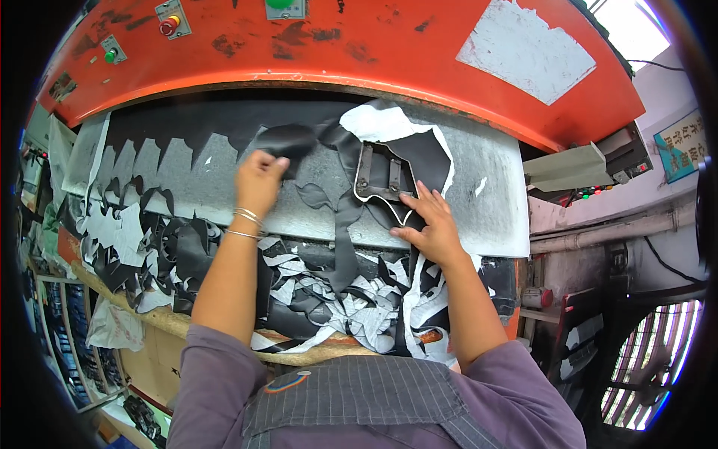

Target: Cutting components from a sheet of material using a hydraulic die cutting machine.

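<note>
Gripping a black piece (290,141), left of the metal die (394,173): left hand (260,182), fingers closed. Touching the die's near right edge: right hand (434,228), fingers spread. Beneath the die: grey board (486,206). Nearer the person (351,404) than the die: scraps (366,314).

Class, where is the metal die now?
The metal die lies just right of centre in the head view, on black material, touched by the right hand.

Bright, even illumination on the grey board (490,217), overexposed window (634,28) at upper right, shadow under the orange housing (359,56), motion blur on the black piece (290,139), fisheye bending of straight edges, black vignette, blue-violet fringing along right rim.
</note>
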`<state>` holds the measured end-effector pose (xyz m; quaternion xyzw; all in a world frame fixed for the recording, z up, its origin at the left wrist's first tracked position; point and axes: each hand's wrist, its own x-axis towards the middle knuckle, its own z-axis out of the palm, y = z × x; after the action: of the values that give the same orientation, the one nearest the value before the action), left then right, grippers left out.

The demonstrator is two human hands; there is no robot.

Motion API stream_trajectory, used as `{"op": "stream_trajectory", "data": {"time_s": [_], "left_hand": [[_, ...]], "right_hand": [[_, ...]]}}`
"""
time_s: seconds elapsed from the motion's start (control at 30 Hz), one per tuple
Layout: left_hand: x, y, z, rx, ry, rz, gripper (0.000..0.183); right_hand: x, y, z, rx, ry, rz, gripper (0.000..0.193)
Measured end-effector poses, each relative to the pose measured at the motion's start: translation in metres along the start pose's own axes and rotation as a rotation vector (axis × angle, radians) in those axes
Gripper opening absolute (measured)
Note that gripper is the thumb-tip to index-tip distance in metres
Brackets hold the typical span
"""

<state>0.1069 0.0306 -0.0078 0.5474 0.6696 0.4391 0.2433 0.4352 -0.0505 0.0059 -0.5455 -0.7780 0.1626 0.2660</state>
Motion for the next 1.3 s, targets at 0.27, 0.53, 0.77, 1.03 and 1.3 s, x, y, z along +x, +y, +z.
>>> {"op": "stream_trajectory", "data": {"time_s": [0.27, 0.53, 0.77, 1.03, 1.3], "left_hand": [[-0.019, -0.074, -0.189, 0.595, -0.073, -0.104, 0.052], [-0.079, 0.044, -0.061, 0.115, -0.198, 0.115, 0.041], [-0.071, 0.04, 0.028, -0.093, -0.464, 0.411, 0.036], [-0.065, 0.043, 0.035, 0.06, -0.454, 0.468, 0.039], [-0.064, 0.049, 0.032, 0.046, -0.532, 0.45, 0.04]], "right_hand": [[0.005, 0.0, -0.002, -0.03, 0.01, -0.051, 0.064], [-0.006, 0.003, 0.0, -0.036, -0.025, 0.034, 0.068], [-0.002, -0.005, 0.005, -0.046, -0.008, 0.037, 0.07], [0.007, 0.0, 0.005, -0.118, -0.002, -0.059, 0.068], [0.004, -0.002, -0.002, -0.133, -0.05, -0.02, 0.07]]}}
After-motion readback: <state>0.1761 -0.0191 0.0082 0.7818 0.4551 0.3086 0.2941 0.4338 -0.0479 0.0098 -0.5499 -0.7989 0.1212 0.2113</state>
